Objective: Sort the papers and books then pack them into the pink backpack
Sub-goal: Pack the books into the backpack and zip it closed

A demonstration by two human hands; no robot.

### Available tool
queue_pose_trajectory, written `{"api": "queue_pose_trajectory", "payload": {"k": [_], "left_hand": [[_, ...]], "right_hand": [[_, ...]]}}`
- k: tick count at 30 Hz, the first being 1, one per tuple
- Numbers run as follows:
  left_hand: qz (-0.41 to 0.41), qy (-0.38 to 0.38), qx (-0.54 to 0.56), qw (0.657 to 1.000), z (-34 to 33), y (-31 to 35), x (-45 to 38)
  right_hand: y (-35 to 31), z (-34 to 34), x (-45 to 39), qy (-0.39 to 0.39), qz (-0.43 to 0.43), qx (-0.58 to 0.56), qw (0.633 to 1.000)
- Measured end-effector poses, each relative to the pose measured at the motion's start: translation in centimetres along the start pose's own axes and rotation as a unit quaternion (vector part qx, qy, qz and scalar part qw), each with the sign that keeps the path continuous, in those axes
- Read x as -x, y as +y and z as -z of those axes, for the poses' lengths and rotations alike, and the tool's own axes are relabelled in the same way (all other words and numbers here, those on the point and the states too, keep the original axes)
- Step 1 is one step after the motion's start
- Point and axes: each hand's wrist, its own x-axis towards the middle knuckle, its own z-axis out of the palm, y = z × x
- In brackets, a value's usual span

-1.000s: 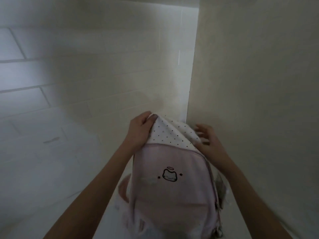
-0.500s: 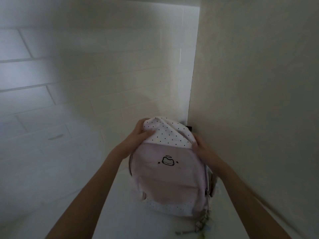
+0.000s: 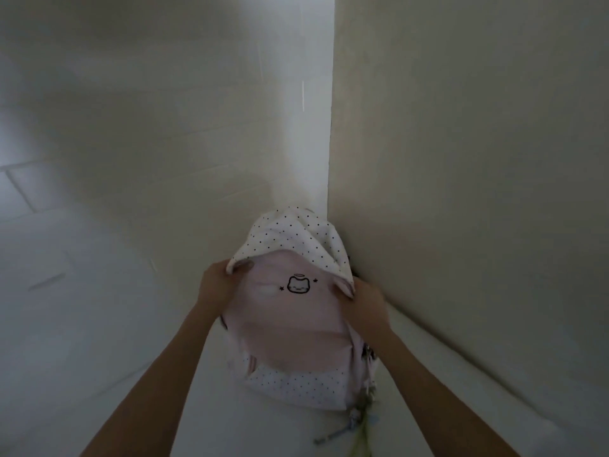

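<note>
White tiled floor (image 3: 82,324), pink backpack (image 3: 290,328) on it, beside wall (image 3: 461,192)

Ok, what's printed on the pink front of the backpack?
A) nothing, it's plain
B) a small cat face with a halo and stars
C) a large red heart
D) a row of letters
B: the backpack shows a small black-outline cat face with a halo above and a star on each side, between the left hand and the right hand.

pink backpack (image 3: 290,328), dotted white trim, cat emblem, upright on floor
</note>
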Motion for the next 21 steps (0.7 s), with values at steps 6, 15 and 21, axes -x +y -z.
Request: {"api": "queue_pose_trajectory", "payload": {"k": [6, 15, 21], "left_hand": [[-0.153, 0.062, -0.016, 0.986, -4.8, 6.4, 0.4], [-0.194, -0.088, 0.144, 0.966, -15.5, 17.4, 2.2], [-0.212, -0.167, 0.006, 0.963, -22.6, 20.8, 4.5]], "right_hand": [[2.3, 5.3, 0.4, 0.071, -0.049, 0.002, 0.996], [8.8, 18.4, 2.8, 0.220, -0.119, 0.099, 0.963], [13.8, 19.7, 4.9, 0.218, -0.238, 0.058, 0.945]]}}
